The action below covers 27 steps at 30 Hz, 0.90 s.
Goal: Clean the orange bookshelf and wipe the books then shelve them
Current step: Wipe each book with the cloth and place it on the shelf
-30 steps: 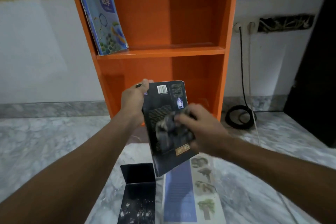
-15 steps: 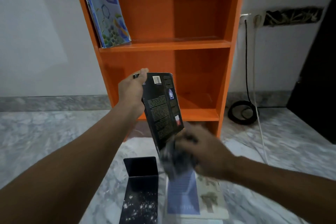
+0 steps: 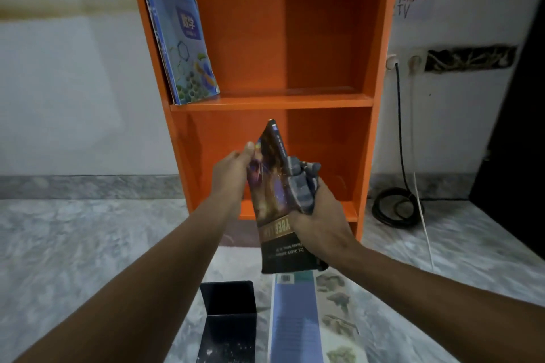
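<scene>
An orange bookshelf (image 3: 295,102) stands against the wall ahead. A blue book (image 3: 184,38) leans against its left wall on the middle shelf. In front of the lower shelf I hold a dark book (image 3: 272,186) upright, its colourful front cover facing me. My left hand (image 3: 233,169) grips its left edge near the top. My right hand (image 3: 318,222) grips a grey cloth (image 3: 302,183) bunched against the book's spine and right side.
On the marble floor below lie a black book (image 3: 227,321), a blue book (image 3: 295,318) and a pale book with tree pictures (image 3: 339,318). A coiled black cable (image 3: 395,209) and white cord hang from wall sockets at the right. A dark door (image 3: 516,141) stands far right.
The book has been turned from its back cover to its front cover. My right hand with the cloth came up from the book's lower end to its spine.
</scene>
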### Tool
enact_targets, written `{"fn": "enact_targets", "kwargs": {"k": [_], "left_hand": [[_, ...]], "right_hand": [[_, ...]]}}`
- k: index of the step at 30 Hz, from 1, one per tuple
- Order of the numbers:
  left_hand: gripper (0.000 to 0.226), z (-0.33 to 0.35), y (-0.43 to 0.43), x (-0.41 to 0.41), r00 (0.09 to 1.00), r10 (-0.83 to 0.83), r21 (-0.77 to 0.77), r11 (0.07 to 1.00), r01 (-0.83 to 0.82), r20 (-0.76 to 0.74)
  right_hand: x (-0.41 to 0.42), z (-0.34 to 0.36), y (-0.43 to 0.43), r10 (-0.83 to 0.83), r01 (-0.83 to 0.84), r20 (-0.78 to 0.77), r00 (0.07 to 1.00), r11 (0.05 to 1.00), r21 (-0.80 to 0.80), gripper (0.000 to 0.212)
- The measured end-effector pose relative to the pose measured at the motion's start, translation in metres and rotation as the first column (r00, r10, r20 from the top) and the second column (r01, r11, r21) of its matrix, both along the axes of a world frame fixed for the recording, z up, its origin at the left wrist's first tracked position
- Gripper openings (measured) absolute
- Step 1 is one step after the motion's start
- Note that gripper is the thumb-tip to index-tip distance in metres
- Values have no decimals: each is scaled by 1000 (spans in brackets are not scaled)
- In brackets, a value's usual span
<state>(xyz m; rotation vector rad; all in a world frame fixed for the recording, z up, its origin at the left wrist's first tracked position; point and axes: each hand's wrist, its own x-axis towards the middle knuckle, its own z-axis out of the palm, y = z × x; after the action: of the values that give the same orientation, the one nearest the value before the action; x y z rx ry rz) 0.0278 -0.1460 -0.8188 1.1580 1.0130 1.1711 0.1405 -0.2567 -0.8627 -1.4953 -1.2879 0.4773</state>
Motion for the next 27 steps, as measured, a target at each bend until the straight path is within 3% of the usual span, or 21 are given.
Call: {"fn": "enact_targets", "kwargs": {"k": [1,3,5,8,12,14,16,18,22,24,27], "left_hand": [[43,-7,0,-7,998,-10,-46,999,8,-54],[57,-19,-2,-18,991,-135,-173,975,137,22],[49,-21,-4,-22,967,-212,-170,957,235,143],[34,-18,1,-22,979,-132,-123,981,152,153],[33,-13,-2,-16,995,-86,-80,993,90,52],[31,-13,-7,-11,996,-67,-72,995,71,61],[28,-9,-5,-7,990,-34,-67,997,43,134],[24,-2,2,-10,984,60,-60,997,-51,167],[24,0,13,-30,963,268,94,960,-264,-29],[23,-4,13,-36,951,303,130,947,-293,-63],[25,-6,11,-34,960,267,133,958,-254,-85]], "right_hand": [[3,6,-3,43,-43,-74,996,999,-7,44],[9,14,-12,134,-139,-206,969,990,-7,51],[14,16,-20,203,-216,-281,938,976,-13,51],[17,23,-30,260,-279,-301,918,960,-23,49],[33,73,-7,159,-89,-342,926,973,211,36],[38,102,5,151,-63,-283,947,953,296,24],[35,93,10,199,-121,-241,950,945,304,26],[23,46,-6,222,-170,-211,952,956,240,32],[15,-39,-56,289,-288,32,957,957,-9,41],[31,-35,-50,210,-209,52,976,978,-23,41],[55,20,-10,-36,6,191,981,988,156,33]]}}
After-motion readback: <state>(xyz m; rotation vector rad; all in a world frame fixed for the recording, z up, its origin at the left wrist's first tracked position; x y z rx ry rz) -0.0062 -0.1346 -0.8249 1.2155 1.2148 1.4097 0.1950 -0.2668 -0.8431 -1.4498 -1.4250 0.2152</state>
